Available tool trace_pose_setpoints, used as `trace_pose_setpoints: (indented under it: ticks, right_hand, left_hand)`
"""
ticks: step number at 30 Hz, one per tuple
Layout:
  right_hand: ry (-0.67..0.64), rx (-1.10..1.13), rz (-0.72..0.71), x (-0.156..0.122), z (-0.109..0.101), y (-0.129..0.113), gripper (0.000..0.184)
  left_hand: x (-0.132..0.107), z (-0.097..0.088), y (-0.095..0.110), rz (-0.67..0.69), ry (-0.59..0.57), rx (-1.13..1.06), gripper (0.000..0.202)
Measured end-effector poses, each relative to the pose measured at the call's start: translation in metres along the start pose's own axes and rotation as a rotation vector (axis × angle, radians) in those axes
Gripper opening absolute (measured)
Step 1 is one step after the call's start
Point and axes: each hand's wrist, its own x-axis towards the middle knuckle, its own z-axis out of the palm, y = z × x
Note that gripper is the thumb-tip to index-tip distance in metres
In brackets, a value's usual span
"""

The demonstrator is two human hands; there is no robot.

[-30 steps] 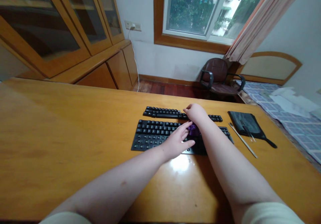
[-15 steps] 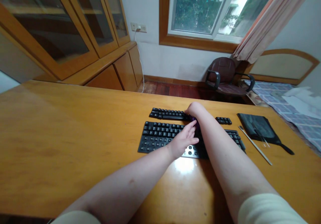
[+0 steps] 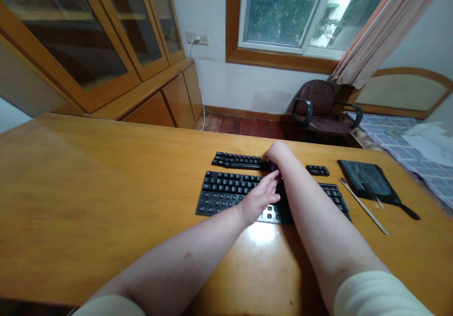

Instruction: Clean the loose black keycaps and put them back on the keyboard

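Keyboard [image 3: 230, 193] lies on the table [image 3: 106, 188], right of centre. Your left hand [image 3: 260, 198] rests on its keys, fingers released; your right hand [image 3: 279, 153], just beyond, grasps a purple object [image 3: 273, 166] at the far key strip [image 3: 239, 161].

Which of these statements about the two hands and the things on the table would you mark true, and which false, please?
1. The left hand rests on the large black keyboard. True.
2. A small purple object shows just beneath the right hand. True.
3. The flat black pouch lies to the left of the large black keyboard. False: it lies to its right.
4. The thin pale rod lies across the keys. False: it lies on the wooden table, between keyboard and pouch.
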Motion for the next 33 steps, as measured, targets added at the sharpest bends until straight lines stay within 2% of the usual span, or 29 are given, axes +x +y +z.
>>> trace_pose_setpoints:
  ticks: [3,6,8,11,14,17,21,24,26,31,33]
  right_hand:
    - [0.002,-0.042,0.108,-0.025,-0.021,-0.001,0.017]
    - [0.155,0.084,0.008,-0.065,-0.041,0.000,0.020]
    - [0.194,0.168,-0.029,-0.094,-0.047,0.002,0.021]
    - [0.230,0.212,-0.200,-0.129,-0.041,0.006,0.018]
    - [0.253,0.270,-0.315,-0.147,-0.026,0.013,0.017]
    - [0.287,0.373,-0.412,-0.151,-0.015,0.020,0.016]
    - [0.275,0.481,-0.485,-0.145,-0.011,0.031,0.019]
    - [0.289,0.631,-0.413,-0.136,-0.004,0.039,0.022]
    - [0.295,0.711,-0.363,-0.131,0.004,0.042,0.017]
    - [0.269,1.106,-0.273,-0.126,0.021,0.037,0.021]
    - [0.235,1.177,-0.248,-0.126,0.022,0.035,0.017]
  left_hand:
    - [0.001,0.001,-0.001,0.016,0.045,-0.045,0.074]
    - [0.003,0.002,0.001,0.058,0.143,-0.060,0.063]
    - [0.005,0.003,0.004,0.100,0.215,-0.028,0.058]
    - [0.006,0.003,0.009,0.167,0.295,0.015,0.052]
    - [0.005,0.003,0.012,0.183,0.337,0.038,0.039]
    - [0.004,0.003,0.012,0.168,0.369,0.052,0.029]
    - [0.006,-0.001,0.012,0.190,0.417,0.016,0.033]
    - [0.007,-0.004,0.013,0.209,0.442,0.003,0.032]
    - [0.007,-0.005,0.013,0.212,0.449,0.024,0.031]
    - [0.007,-0.006,0.016,0.268,0.483,0.090,0.028]
    - [0.007,-0.005,0.017,0.274,0.496,0.099,0.029]
